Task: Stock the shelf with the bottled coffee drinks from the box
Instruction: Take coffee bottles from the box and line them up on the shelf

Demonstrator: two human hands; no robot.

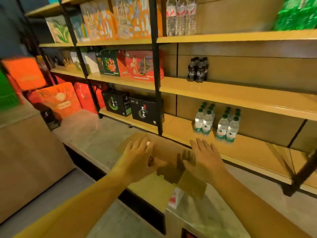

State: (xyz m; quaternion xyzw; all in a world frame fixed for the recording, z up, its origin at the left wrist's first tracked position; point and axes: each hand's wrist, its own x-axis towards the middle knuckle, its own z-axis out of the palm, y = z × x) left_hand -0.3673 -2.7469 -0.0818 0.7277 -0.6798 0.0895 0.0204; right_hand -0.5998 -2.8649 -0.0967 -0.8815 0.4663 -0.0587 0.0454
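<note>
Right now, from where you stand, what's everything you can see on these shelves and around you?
cardboard box: one, brown, open, below the hands
dark bottles: about four, black, middle shelf
small water bottles: two clusters, clear with green caps, lower shelf
tall water bottles: about three, clear with red labels, top shelf
green pack: one, top shelf, far right
gift boxes: several, orange, top shelf, left
black boxes: two, lower shelf, left
left hand: fingers straight, over the box
right hand: fingers straight, over the box

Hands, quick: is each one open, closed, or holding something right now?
Left hand: open, fingers straight, holding nothing.
Right hand: open, fingers straight, holding nothing.
</note>
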